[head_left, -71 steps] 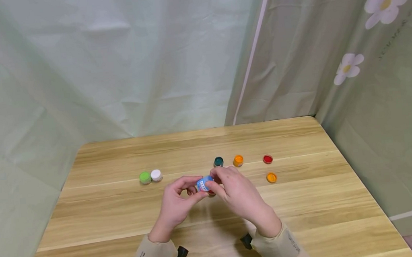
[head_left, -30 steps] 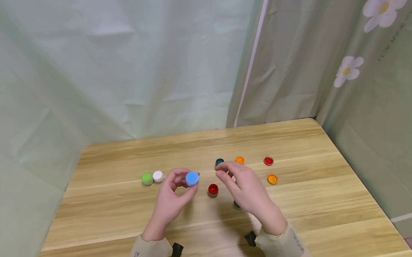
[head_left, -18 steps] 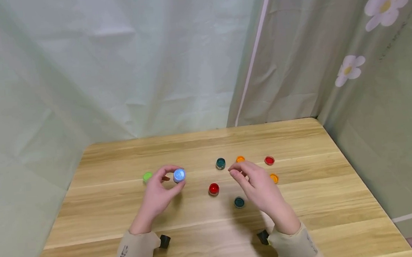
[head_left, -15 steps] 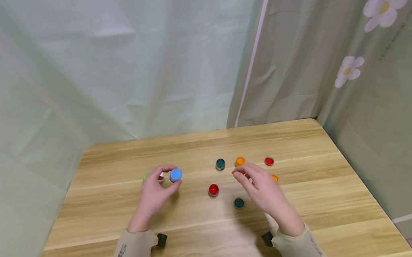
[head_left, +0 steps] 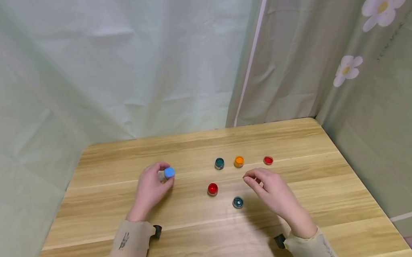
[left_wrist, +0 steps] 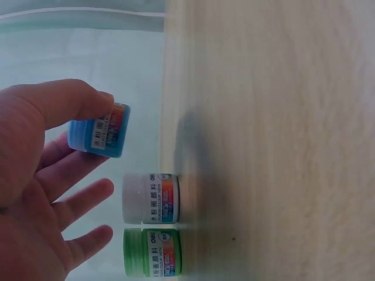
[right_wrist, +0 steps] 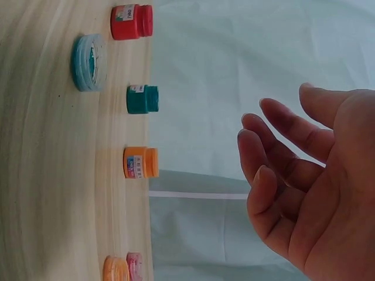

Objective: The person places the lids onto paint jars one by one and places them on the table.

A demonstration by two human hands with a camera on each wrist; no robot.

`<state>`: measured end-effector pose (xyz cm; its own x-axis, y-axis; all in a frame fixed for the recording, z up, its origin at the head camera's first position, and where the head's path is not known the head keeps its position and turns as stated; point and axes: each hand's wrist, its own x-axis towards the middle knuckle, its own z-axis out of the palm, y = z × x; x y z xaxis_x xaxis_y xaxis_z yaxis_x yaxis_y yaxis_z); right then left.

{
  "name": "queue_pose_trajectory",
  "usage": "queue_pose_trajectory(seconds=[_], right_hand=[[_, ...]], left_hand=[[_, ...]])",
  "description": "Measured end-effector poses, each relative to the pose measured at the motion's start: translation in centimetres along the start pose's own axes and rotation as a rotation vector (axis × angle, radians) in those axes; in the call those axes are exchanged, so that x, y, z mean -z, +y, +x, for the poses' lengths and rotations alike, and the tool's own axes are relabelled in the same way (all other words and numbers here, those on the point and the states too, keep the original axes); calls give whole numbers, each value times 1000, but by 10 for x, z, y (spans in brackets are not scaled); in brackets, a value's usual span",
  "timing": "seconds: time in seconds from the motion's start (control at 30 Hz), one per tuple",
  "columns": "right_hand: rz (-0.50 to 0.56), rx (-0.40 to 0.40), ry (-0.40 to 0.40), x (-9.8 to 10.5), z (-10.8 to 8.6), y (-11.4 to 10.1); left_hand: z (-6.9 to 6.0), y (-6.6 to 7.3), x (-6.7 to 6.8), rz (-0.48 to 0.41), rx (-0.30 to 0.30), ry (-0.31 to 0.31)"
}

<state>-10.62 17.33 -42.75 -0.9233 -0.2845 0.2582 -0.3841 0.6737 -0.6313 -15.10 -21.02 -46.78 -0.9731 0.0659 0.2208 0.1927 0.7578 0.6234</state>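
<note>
While my left hand [head_left: 150, 187] pinches the blue jar [left_wrist: 108, 132] between thumb and fingers, the jar hangs above the table [head_left: 193, 242], capped, near the white jar [left_wrist: 151, 199]; my two other fingers there spread free. White and green jar [left_wrist: 152, 253] stand side by side on the table. My right hand [head_left: 273, 191] is in the air over the table's right part, fingers loosely bent, thumb apart from them, holding nothing. Uncapped: dark green jar [head_left: 219, 163], orange jar [head_left: 239, 162] just beside it, red jar [head_left: 212, 189] nearer me. Loose: teal lid [head_left: 238, 202], red lid [head_left: 268, 160], orange lid [right_wrist: 116, 268].
</note>
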Motion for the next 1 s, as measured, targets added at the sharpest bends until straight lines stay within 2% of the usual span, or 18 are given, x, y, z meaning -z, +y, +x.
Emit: queue_pose_trajectory(seconds=[0.17, 0.4, 0.77, 0.9, 1.0], right_hand=[[-6, 10, 2, -1, -1, 3], [-17, 13, -8, -2, -2, 4], [-22, 11, -21, -1, -3, 6], [-27, 12, -32, -1, -3, 7], [-28, 1, -41, 0, -3, 7]], left_hand=[[6, -5, -1, 80, -12, -39], [7, -5, 0, 156, 31, -85], [7, -7, -5, 169, 49, -76], [7, -8, -7, 170, 41, -77], [5, -6, -8, 159, 11, -61]])
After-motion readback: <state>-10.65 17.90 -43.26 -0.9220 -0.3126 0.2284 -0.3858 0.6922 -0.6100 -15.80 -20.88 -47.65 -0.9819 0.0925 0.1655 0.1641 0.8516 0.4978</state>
